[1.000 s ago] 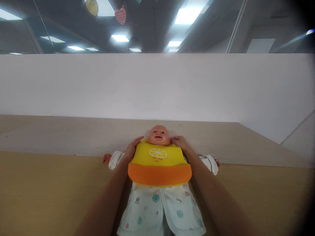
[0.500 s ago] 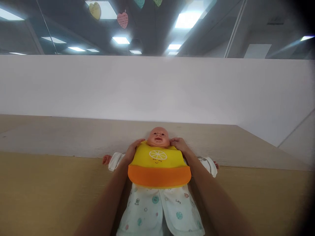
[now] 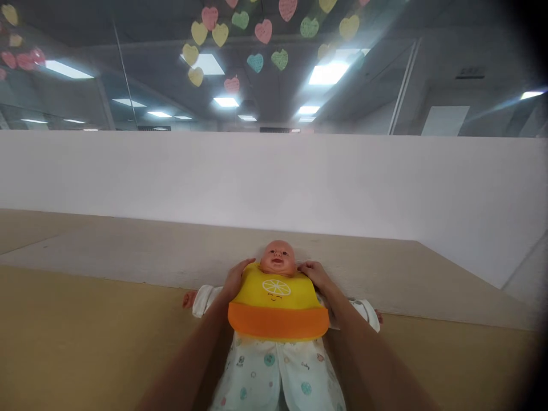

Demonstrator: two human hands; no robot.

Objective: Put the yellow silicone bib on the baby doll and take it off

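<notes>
A baby doll (image 3: 278,257) lies on its back on the wooden table (image 3: 85,337), head away from me. It wears white patterned pyjamas (image 3: 274,374) and a yellow bib (image 3: 276,297) with an orange catch pocket and a lemon print. My left hand (image 3: 236,278) rests on the bib's upper left corner at the doll's shoulder. My right hand (image 3: 314,274) grips the bib's upper right corner beside the doll's neck. The fingertips of both hands are partly hidden behind the bib's neck straps.
A white partition wall (image 3: 171,177) runs behind the table. Coloured paper hearts (image 3: 257,31) hang from the ceiling above. The doll's arms (image 3: 201,298) stretch out to either side on the tabletop.
The camera has tilted upward, so the doll sits lower in the picture and more ceiling shows. Both hands stay at the bib's upper corners by the doll's neck.
</notes>
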